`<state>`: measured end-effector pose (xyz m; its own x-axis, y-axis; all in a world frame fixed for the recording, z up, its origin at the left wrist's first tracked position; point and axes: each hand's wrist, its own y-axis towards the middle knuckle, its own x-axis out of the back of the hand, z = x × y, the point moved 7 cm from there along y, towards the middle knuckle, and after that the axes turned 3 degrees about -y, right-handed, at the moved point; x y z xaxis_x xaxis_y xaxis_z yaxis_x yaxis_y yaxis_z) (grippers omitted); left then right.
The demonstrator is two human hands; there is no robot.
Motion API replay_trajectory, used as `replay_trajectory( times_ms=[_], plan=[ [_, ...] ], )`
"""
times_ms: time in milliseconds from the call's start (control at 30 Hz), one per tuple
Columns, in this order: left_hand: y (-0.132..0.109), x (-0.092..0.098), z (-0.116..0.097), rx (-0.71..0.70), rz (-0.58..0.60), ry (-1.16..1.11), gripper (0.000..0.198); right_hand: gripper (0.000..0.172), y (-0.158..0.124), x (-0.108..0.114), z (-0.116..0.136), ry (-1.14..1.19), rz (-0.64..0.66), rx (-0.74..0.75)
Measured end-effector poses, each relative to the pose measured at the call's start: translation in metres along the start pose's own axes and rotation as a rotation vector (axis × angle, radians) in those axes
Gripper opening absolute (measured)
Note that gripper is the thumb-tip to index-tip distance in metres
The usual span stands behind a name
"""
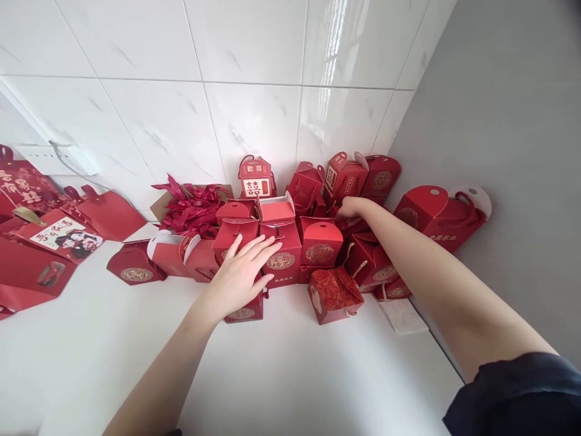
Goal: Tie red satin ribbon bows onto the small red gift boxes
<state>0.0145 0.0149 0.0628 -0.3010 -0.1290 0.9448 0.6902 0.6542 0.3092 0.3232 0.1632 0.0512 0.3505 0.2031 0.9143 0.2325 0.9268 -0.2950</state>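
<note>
My left hand [240, 272] lies with fingers spread over the front of a cluster of red gift boxes. Its fingertips reach the top of a red box with a round gold emblem [281, 261], and a lower red box [242, 313] shows beneath the palm. My right hand [349, 209] reaches in among the boxes at the back right, fingers curled down. What it holds, if anything, is hidden between the boxes. Close by it stand a red box with a rounded flap [321, 242] and a rope-handled red box [370, 260].
An open carton of crimson ribbons [193, 206] sits at the back left. Red gift bags [36, 260] lie at the far left, below a wall socket [57, 159]. A large handled box [436, 212] stands against the grey side wall [508, 133]. A patterned box [336, 293] is in front.
</note>
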Motion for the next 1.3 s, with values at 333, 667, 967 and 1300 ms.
replay_trajectory(
  times_ms=[333,667,967,1300],
  plan=[
    [0.002,-0.001,0.000,-0.001,-0.003,0.029,0.060,0.023,0.001,0.024,-0.009,-0.134,-0.120,-0.025],
    [0.004,0.000,-0.002,0.010,0.004,0.061,0.057,0.013,-0.057,0.110,-0.001,-0.034,-0.488,0.085],
    [0.007,0.001,-0.002,0.021,-0.047,-0.046,0.053,0.021,-0.230,0.171,0.022,0.254,-1.196,0.537],
    [-0.017,0.068,0.030,0.206,-0.584,-0.303,0.022,0.017,-0.263,0.075,0.052,0.530,-0.744,0.812]
  ],
)
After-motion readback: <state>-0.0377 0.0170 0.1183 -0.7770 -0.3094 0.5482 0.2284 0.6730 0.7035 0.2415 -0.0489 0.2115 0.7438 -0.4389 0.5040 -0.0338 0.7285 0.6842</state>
